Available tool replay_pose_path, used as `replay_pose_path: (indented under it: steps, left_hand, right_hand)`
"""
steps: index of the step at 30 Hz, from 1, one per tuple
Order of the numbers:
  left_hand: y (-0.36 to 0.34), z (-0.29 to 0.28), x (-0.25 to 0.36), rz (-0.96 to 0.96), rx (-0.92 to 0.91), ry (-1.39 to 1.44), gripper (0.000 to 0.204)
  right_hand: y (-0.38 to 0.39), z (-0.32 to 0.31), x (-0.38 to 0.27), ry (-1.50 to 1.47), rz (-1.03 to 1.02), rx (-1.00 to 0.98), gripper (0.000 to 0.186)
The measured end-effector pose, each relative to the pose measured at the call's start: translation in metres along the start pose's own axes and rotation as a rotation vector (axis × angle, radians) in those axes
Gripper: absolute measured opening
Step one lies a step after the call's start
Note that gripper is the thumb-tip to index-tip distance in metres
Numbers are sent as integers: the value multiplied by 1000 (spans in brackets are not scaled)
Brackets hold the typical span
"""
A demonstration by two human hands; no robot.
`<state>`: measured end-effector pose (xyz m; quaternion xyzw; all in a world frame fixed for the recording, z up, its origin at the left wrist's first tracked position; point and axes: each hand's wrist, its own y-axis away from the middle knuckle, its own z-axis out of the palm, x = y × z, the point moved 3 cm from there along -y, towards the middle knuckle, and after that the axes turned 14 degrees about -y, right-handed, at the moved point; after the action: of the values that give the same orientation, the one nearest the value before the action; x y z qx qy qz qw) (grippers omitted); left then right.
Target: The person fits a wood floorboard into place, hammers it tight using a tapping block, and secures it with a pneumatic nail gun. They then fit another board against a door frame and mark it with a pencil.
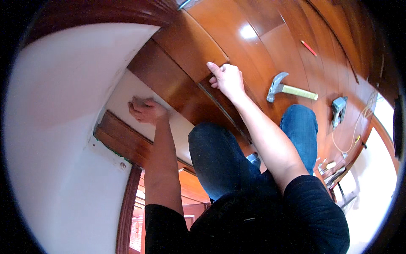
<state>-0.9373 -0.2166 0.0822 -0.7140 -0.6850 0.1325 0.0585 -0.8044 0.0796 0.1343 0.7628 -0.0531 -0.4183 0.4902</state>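
Observation:
My right hand point(229, 81) is over the end of a reddish-brown floor plank point(192, 55), beside a dark open seam point(220, 103). Its fingers are curled in and the thumb points toward the plank; whatever they may grip is hidden. Above a pale bare strip point(127, 91) between the planks and the wall, my left hand point(147, 111) hangs with loosely bent fingers and nothing visible in it. A darker plank point(169, 80) borders that strip. To the right of my right hand lies a claw hammer point(292, 89) with a pale yellow handle.
A white wall point(72, 84) rises on the left. Farther right on the floor lie a red pencil-like stick point(309, 48), a blue-grey power tool point(338, 111) and its yellowish cord point(353, 139). More tools point(332, 167) lie at lower right. My jeans-clad knees point(215, 148) are close to the seam.

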Motion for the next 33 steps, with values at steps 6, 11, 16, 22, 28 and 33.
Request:
replay_pose_path:
  steps: [6,11,16,22,28,33]
  left_hand:
    - [2,8,-6,-68,-121,-40,53]
    - [0,8,-1,-92,-154,-22,52]
    - [-1,9,-2,-92,-159,-25,51]
    - [0,4,-5,-33,-96,32,51]
    - [0,-1,2,-86,-156,15,53]
    - [1,2,1,-93,-120,14,53]
  right_hand:
    - [1,7,5,-127,49,-68,61]
    - [3,3,1,-54,33,-65,63]
    - [0,-1,-1,-95,43,-143,63]
    - [-4,2,11,-141,53,-155,64]
    - [-5,4,15,-126,46,-133,68]
    - [-7,3,16,-140,38,-148,67]
